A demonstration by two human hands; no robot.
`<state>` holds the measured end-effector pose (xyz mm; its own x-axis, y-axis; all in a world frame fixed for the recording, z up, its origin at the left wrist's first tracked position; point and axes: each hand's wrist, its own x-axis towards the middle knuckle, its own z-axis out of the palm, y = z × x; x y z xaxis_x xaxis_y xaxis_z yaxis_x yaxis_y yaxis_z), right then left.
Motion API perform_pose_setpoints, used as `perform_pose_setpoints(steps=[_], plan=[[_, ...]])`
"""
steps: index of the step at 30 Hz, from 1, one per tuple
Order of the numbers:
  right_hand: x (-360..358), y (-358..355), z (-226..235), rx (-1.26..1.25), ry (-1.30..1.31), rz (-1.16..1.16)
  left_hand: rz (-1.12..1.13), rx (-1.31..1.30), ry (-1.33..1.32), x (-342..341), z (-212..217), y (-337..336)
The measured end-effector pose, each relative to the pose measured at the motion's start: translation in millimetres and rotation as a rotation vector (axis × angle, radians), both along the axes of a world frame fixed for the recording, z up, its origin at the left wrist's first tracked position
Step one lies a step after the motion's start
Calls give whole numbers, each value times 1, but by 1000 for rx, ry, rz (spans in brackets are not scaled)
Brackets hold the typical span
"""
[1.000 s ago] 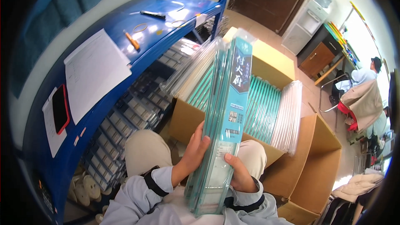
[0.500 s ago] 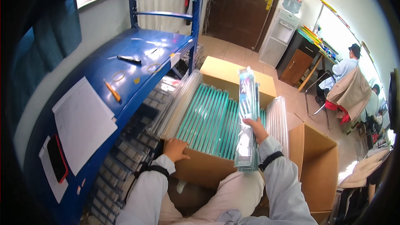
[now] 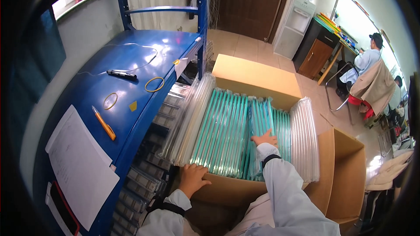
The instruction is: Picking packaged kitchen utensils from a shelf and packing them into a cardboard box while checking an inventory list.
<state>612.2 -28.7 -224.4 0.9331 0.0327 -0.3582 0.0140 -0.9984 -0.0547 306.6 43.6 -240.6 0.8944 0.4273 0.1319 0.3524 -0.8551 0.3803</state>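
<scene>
- While the left hand rests on the near rim of the cardboard box, its thumb lies apart from its fingers; whether it grips the rim, I cannot tell.
- The right hand touches the teal packs from above; whether its fingers clamp any, I cannot tell.
- The teal packs stand on edge inside the cardboard box, between clear packs at left and whitish packs at right.
- An orange pen lies on the blue table.
</scene>
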Motion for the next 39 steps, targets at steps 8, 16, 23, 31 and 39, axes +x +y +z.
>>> perform_pose_setpoints(steps=[8,16,23,31,39], plan=[[-23,10,-84,180,-222,82,5,-37,-41,-3,-1,-1],[42,-36,-103,453,215,540,30,-52,-11,1,-2,-1],[49,-38,-95,308,384,492,34,-64,17,15,2,-1],[41,-16,-140,362,37,518,-10,24,-68,0,-11,9],[-40,-25,-105,319,7,982,118,157,73,12,-28,-40]])
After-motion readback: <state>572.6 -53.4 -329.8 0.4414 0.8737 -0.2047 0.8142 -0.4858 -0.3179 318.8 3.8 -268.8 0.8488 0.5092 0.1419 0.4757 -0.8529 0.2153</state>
